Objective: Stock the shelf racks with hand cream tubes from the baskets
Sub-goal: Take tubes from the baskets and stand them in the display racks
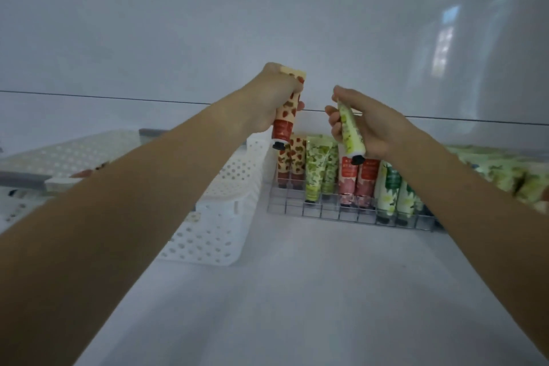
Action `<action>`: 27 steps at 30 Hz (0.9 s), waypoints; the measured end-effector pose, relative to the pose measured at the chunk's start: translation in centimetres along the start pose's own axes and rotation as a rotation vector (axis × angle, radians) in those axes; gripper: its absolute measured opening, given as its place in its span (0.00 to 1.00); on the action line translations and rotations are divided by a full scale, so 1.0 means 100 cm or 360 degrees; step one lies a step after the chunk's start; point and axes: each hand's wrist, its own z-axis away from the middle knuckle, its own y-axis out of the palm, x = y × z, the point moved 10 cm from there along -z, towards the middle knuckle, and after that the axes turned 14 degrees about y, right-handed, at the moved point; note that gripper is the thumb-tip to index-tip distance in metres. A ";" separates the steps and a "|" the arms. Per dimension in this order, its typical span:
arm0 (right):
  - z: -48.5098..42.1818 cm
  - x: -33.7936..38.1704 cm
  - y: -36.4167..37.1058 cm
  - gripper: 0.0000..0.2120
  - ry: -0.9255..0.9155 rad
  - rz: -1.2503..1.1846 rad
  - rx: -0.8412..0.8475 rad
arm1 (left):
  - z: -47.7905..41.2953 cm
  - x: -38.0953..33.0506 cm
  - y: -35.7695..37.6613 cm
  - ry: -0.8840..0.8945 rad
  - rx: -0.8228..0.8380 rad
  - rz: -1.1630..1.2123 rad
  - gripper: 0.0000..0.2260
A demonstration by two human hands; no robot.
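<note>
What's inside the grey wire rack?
Grey wire rack holds hand cream tubes standing cap-down: red-spotted cream, green-leaf, pink, white-green. Its right end is hidden behind the right forearm.

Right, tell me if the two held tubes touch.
Apart. The head view shows bare wall between the red-spotted tube in the left hand and the green tube in the right hand.

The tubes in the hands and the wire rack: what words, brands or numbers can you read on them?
None can be read.
Red-spotted tube in the left hand: red label panel, print blurred.
Green tube in the right hand: no legible print.
Pink tubes in the wire rack: pale marks, too blurred.
</note>
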 end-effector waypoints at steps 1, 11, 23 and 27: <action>-0.001 0.000 0.000 0.06 -0.0020 0.0077 0.0013 | 0.000 0.003 -0.002 -0.0008 -0.0055 0.0001 0.09; 0.001 0.020 -0.014 0.10 -0.0223 0.1033 -0.0299 | -0.004 0.039 0.003 -0.0130 0.0103 -0.0410 0.06; 0.005 0.031 -0.019 0.03 -0.0367 0.2006 -0.0598 | -0.037 0.045 -0.006 0.0015 0.0204 -0.0974 0.08; 0.006 0.040 -0.018 0.04 -0.0490 0.2143 -0.0703 | -0.041 0.041 -0.002 0.0087 0.0253 -0.1115 0.05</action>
